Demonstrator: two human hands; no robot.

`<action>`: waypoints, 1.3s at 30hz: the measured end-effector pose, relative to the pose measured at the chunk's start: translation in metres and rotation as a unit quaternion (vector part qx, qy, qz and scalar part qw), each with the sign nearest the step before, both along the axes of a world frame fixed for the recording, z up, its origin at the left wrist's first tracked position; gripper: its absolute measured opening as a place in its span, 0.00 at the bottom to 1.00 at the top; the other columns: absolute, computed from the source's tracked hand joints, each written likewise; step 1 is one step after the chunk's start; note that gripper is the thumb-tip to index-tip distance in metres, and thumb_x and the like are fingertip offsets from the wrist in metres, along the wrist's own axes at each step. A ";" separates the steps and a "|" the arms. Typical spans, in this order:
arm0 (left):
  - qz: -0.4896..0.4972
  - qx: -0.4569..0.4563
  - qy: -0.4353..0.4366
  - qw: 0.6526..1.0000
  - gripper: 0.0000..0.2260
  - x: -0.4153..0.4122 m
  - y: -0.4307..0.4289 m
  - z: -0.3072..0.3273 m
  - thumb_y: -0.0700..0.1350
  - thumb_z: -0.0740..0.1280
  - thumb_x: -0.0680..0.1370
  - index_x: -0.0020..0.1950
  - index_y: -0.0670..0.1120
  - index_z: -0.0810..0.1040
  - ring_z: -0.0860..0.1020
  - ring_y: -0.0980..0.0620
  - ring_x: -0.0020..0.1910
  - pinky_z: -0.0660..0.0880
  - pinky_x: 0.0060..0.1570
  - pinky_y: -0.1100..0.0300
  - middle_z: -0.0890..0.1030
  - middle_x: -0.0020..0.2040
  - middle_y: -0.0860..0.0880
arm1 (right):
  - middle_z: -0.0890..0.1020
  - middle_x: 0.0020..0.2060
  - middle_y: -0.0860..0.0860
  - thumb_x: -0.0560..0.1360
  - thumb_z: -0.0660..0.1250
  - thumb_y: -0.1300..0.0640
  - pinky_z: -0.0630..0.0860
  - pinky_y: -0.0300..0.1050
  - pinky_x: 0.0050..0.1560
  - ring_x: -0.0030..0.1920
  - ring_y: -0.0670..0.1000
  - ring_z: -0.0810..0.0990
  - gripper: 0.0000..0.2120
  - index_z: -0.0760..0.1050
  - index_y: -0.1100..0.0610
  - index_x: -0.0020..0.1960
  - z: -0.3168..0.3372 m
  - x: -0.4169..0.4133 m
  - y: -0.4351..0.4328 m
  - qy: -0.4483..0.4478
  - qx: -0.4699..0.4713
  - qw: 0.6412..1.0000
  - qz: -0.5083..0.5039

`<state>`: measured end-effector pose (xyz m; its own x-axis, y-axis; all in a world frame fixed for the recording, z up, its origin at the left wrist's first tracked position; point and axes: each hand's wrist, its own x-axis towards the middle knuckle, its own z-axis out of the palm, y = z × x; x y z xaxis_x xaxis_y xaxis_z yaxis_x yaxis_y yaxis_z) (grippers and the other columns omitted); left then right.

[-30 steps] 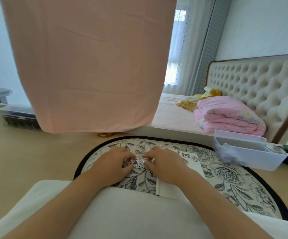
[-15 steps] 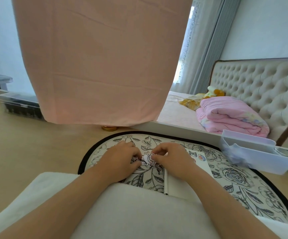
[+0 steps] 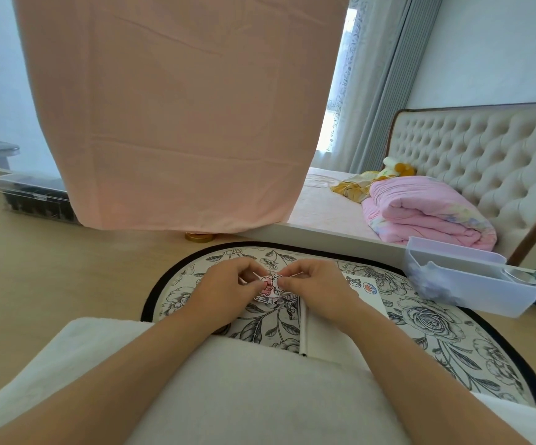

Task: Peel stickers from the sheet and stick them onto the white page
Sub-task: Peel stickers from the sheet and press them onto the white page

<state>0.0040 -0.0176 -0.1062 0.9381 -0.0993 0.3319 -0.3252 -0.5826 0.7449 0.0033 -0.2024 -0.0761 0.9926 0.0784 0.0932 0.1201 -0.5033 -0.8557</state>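
You are early in the job, by the look of it. On the white page (image 3: 374,305), which lies under your right hand (image 3: 318,285) and forearm, one round red-and-blue sticker (image 3: 369,288) is already down, just beyond your right wrist. A second small mark sits beside it, too small to name. Most of the page is hidden by your arm, so I cannot tell how much more of it is filled.

The step in hand seems to be the peel itself. The sticker sheet (image 3: 268,289), a small pink-and-white cartoon piece, is raised just off the floral bench (image 3: 436,326), between your two hands and to the left of the page.

Your left hand (image 3: 225,287) has its fingers curled in and pinches the sheet's left edge between thumb and forefinger. Your right hand is curled the same way, its fingertips nipping the sheet's upper right edge. Whether a sticker has begun to lift there is too small to tell. What is left is to get it free and press it onto the page.
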 end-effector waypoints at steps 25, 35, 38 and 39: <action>-0.028 -0.127 0.008 0.992 0.06 -0.014 -0.023 0.019 0.42 0.71 0.77 0.48 0.54 0.84 0.76 0.63 0.29 0.73 0.31 0.70 0.83 0.40 0.52 | 0.86 0.37 0.52 0.76 0.71 0.57 0.73 0.34 0.31 0.26 0.47 0.75 0.05 0.84 0.53 0.42 0.018 -0.016 -0.012 -0.051 0.031 0.998 0.003; -0.076 -0.064 -0.003 0.995 0.03 -0.004 -0.067 0.037 0.48 0.72 0.76 0.45 0.57 0.84 0.73 0.64 0.30 0.69 0.33 0.70 0.82 0.36 0.59 | 0.85 0.33 0.49 0.74 0.72 0.60 0.73 0.38 0.28 0.24 0.44 0.75 0.06 0.84 0.54 0.39 0.024 -0.021 -0.063 -0.112 -0.017 0.993 -0.030; -0.093 -0.042 -0.001 0.995 0.02 0.005 -0.092 0.043 0.49 0.73 0.75 0.44 0.56 0.84 0.74 0.65 0.31 0.67 0.34 0.70 0.82 0.36 0.60 | 0.86 0.34 0.53 0.75 0.71 0.61 0.72 0.38 0.27 0.24 0.46 0.73 0.06 0.84 0.56 0.40 0.023 -0.019 -0.085 -0.102 0.015 0.993 -0.053; -0.095 -0.040 0.002 0.995 0.01 0.008 -0.099 0.044 0.49 0.73 0.75 0.45 0.56 0.85 0.75 0.66 0.32 0.67 0.34 0.71 0.83 0.37 0.60 | 0.86 0.35 0.53 0.75 0.71 0.62 0.72 0.38 0.27 0.24 0.46 0.73 0.06 0.84 0.56 0.41 0.023 -0.019 -0.092 -0.096 0.028 0.993 -0.060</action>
<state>0.0118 -0.1170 -0.0623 0.9063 -0.2488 0.3417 -0.4206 -0.4502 0.7877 -0.0152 -0.2941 -0.0536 0.9581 -0.0492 0.2823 0.2262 -0.4752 -0.8503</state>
